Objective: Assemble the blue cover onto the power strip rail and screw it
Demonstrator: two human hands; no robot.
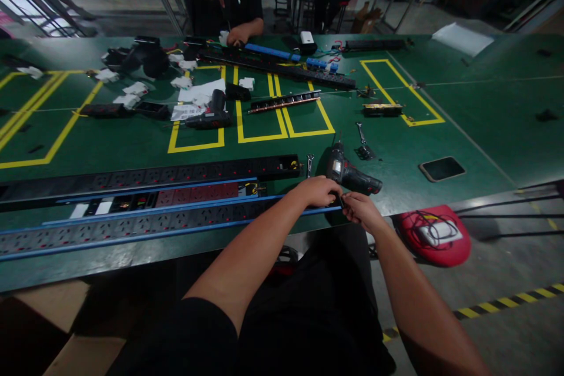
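My left hand (324,191) is closed at the right end of the nearest power strip (176,223), a long black one with blue edges and a row of sockets. Fingers pinched, my right hand (360,209) meets it there. Between the fingertips shows a small black piece (339,200), too small to name; whether it is joined to the strip I cannot tell. Just beyond my hands lies a black cordless drill (352,170). A wrench (310,165) rests left of the drill, and another wrench (361,133) is behind it.
A second power strip (145,179) lies behind the near one. A phone (442,168) is at the right, with a red stool (447,247) beside the table. Another drill (209,114) and loose parts are farther back. Across the table a co-worker's hand (240,34) handles parts.
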